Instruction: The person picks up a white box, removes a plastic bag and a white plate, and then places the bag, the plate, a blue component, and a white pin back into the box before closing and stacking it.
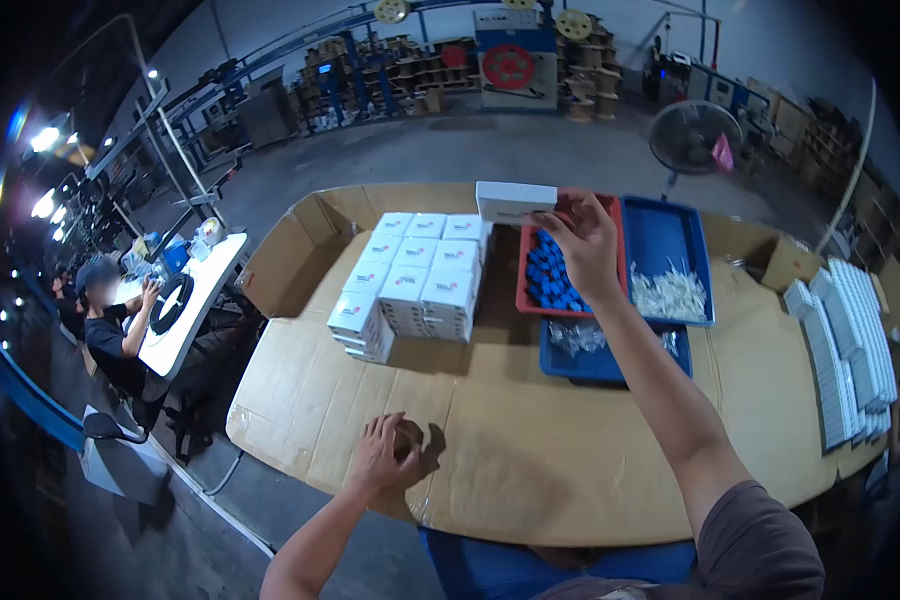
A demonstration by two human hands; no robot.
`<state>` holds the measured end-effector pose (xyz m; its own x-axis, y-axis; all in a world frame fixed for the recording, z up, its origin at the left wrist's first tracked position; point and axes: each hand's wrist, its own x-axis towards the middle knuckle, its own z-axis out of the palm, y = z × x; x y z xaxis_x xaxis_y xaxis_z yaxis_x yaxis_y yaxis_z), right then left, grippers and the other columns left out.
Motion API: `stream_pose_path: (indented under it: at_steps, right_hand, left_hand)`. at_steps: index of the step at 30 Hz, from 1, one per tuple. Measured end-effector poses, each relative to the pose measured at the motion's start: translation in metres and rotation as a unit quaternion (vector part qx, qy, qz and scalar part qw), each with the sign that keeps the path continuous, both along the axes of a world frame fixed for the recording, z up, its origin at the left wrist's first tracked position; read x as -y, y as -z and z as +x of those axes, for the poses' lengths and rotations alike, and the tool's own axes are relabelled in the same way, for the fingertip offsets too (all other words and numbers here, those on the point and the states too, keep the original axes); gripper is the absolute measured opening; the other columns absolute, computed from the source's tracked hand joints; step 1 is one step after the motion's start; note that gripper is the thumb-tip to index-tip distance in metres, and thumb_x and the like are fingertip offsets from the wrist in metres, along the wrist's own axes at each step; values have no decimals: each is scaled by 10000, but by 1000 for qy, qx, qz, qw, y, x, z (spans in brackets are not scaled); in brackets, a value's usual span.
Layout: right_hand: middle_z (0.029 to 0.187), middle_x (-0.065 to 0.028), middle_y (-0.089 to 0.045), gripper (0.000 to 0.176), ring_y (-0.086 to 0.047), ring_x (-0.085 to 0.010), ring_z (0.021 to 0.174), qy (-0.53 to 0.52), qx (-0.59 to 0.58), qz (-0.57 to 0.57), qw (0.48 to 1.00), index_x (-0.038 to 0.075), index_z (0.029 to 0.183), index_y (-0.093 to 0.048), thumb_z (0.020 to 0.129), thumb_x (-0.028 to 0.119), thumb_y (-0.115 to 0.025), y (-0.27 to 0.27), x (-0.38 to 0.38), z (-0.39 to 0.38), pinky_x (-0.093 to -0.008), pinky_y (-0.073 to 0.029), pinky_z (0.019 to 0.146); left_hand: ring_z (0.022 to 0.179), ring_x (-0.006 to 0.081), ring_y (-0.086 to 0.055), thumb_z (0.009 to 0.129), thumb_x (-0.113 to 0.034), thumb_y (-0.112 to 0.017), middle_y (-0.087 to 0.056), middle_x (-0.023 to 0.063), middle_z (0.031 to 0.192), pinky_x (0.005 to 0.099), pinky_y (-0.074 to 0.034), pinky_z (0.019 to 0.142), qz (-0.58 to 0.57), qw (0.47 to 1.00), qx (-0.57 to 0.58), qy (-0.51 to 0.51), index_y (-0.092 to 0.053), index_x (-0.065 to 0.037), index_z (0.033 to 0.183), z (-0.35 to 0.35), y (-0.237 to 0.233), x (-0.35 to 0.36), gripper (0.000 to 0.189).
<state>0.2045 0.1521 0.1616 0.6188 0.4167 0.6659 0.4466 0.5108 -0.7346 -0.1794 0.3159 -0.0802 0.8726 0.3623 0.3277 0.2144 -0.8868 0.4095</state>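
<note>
My right hand [585, 245] is raised over the red tray [621, 240] and grips a white box [515, 199] by its right end. Blue parts [553, 275] lie in that tray, below the hand. Low over the cardboard surface [530, 430], my left hand [390, 455] has its fingers apart and curved, with nothing in them. Stacked white boxes [407, 283] with small printed marks stand in rows behind the left hand, left of the held box.
A blue tray [711, 270] holds white pieces; another blue tray [610, 374] holds clear plastic bags. Long stacks of white boxes [850, 345] stand at the right. Cardboard walls [300, 245] edge the back. A person [120, 330] sits at a white table [205, 300] on the left.
</note>
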Motion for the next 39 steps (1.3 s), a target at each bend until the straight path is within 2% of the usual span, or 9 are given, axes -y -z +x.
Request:
stream_pose_path:
  at_steps: [5, 12, 16, 18, 21, 24, 28, 31, 39]
  right_hand:
    - [1139, -43, -704, 224, -657, -143, 1042, -125, -414, 62, 899, 23, 1244, -644, 1047, 129, -657, 90, 105, -90, -302, -522, 908]
    - [1123, -29, -701, 247, -653, -133, 1029, -156, -612, 57, 773, 42, 1251, -661, 1060, 198, -650, 210, 247, -196, -299, -512, 952]
    - [1126, -25, -706, 275, -641, -122, 1059, -107, -540, 6, 835, 33, 1275, -677, 1060, 202, -649, 207, 287, -201, -292, -500, 957]
    - [1134, -26, -710, 293, -636, -123, 1071, -94, -470, 3, 878, 26, 1294, -672, 1062, 204, -647, 204, 298, -195, -295, -489, 965]
    - [1141, -35, -714, 310, -627, -122, 1079, -75, -397, -24, 915, 12, 1298, -670, 1062, 213, -649, 192, 308, -194, -296, -470, 978]
    - [1119, -49, -717, 308, -628, -117, 1066, -35, -354, -101, 929, -5, 1287, -670, 1075, 215, -632, 192, 321, -198, -281, -486, 956]
    - [1168, -102, -717, 303, -652, -180, 1129, -9, -276, -198, 940, -26, 1305, -646, 1075, 168, -612, 192, 331, -204, -321, -509, 988]
    - [1255, -173, -688, 296, -651, -275, 1212, 170, 10, -246, 954, -25, 1318, -631, 1056, 108, -597, 186, 320, -205, -352, -492, 1042]
    - [1428, -230, -553, 461, -559, -365, 1315, 34, -5, -186, 982, -36, 1419, -536, 1025, 200, -571, 197, 314, -209, -424, -435, 1116]
  left_hand:
    - [1211, 400, -548, 801, -248, -773, -589, 192, 1332, 500, -444, 1073, 29, 1000, -1, -8, -476, -8, 1439, -1, 12, 1, 744]
    - [1016, 321, -559, 824, -70, -748, -630, 139, 1215, 452, -468, 927, 135, 935, 270, -184, -544, -32, 1378, -4, 27, 8, 591]
    - [727, 80, -489, 1077, -119, -539, -571, 0, 886, 262, -436, 657, -279, 909, 266, -158, -643, -9, 1241, 52, 1, 108, 224]
    - [676, 51, -472, 1120, -240, -465, -496, -49, 733, 223, -407, 608, -528, 822, 198, -78, -677, -30, 1233, 77, -31, 196, 319]
    - [806, 77, -602, 1123, -369, -501, -691, 57, 1099, 233, -480, 665, -601, 793, 11, 105, -623, -57, 1367, 96, -24, 263, 414]
    - [913, 127, -668, 1097, -496, -510, -682, 67, 1096, 257, -527, 702, -804, 584, 29, 111, -567, -56, 1440, 94, -59, 324, 561]
    - [1023, 175, -688, 1067, -575, -504, -675, 86, 1156, 314, -567, 783, -784, 613, -48, 83, -518, -63, 1473, 83, -51, 343, 654]
    - [1087, 193, -694, 1053, -610, -492, -681, 80, 1202, 378, -594, 860, -780, 620, -42, 75, -501, -73, 1459, 88, -54, 347, 674]
    - [1142, 153, -643, 1054, -620, -497, -649, 31, 1216, 352, -516, 997, -803, 595, -13, -12, -552, -109, 1375, 92, -62, 369, 605]
